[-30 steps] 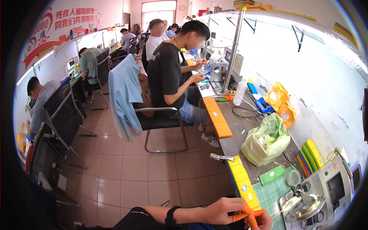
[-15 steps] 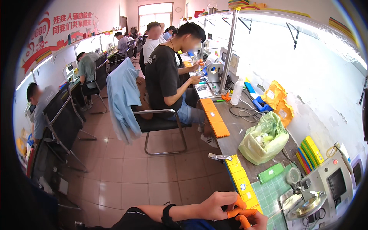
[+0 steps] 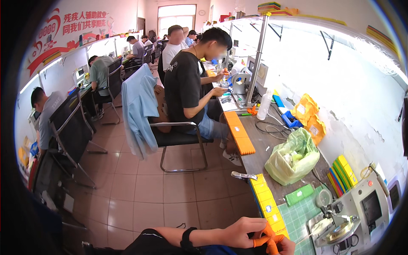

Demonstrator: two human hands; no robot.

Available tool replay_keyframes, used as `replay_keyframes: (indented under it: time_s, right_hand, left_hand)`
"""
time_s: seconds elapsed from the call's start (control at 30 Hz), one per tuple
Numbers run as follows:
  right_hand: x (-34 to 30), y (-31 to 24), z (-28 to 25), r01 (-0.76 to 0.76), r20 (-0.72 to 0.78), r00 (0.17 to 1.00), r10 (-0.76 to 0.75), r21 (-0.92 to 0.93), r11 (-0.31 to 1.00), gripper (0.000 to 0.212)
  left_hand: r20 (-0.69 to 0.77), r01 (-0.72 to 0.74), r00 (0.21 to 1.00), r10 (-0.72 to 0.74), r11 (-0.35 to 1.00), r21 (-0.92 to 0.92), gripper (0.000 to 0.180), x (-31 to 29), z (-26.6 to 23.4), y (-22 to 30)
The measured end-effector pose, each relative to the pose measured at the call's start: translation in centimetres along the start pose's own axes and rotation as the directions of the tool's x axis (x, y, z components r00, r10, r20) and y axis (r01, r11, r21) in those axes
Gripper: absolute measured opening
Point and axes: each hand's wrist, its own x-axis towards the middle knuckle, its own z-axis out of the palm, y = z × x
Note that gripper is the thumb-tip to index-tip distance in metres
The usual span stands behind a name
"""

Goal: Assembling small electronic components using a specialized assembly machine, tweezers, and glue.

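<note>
At the lower edge, my left hand [image 3: 244, 233] reaches in from the left, a black band round its wrist. Its fingers are bent, with orange finger cots on the tips. My right hand [image 3: 284, 245] is only partly in view, cut off by the bottom rim, and wears orange cots too. The fingertips of both hands meet in a pinch; anything between them is hidden. Just beyond the hands runs a yellow segmented strip [image 3: 264, 196] along the bench edge. A green cutting mat [image 3: 295, 213] lies to its right.
On the bench [image 3: 259, 168] stand a grey machine with a screen [image 3: 371, 208], a pale green plastic bag [image 3: 293, 160] and a green block [image 3: 299, 194]. An orange strip [image 3: 239, 134] lies farther off. A seated co-worker [image 3: 187, 85] works beyond, near a chair with a blue jacket [image 3: 138, 110].
The view has shifted slightly. My fingertips have moved closer together, the orange cots now bunched against each other. My left forearm keeps nearly the same place.
</note>
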Motion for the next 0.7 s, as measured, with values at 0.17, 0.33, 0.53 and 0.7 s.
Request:
replay_keyframes:
  time_s: [0.17,0.33,0.53,0.7]
  right_hand:
    - [0.2,-0.8,0.2,0.073,0.005,0.997,-0.073,-0.023,0.997,0.012]
    - [0.1,-0.9,0.3,0.02,0.018,1.0,-0.02,0.003,1.0,0.016]
    - [0.1,-0.8,0.2,0.022,0.008,1.0,-0.022,-0.033,0.999,0.019]
    - [0.1,-0.6,0.1,0.012,0.005,1.0,-0.012,-0.036,0.999,0.02]
  left_hand:
    - [0.009,0.009,1.0,-0.008,1.0,-0.025,0.022,-0.1,-0.1,0.0]
    - [0.014,0.002,1.0,-0.001,1.0,-0.02,0.021,-0.1,-0.1,0.1]
    - [0.005,-0.021,1.0,0.021,0.999,-0.043,0.023,-0.2,-0.1,0.1]
    - [0.004,-0.019,1.0,0.019,0.999,-0.041,0.021,-0.2,-0.2,0.2]
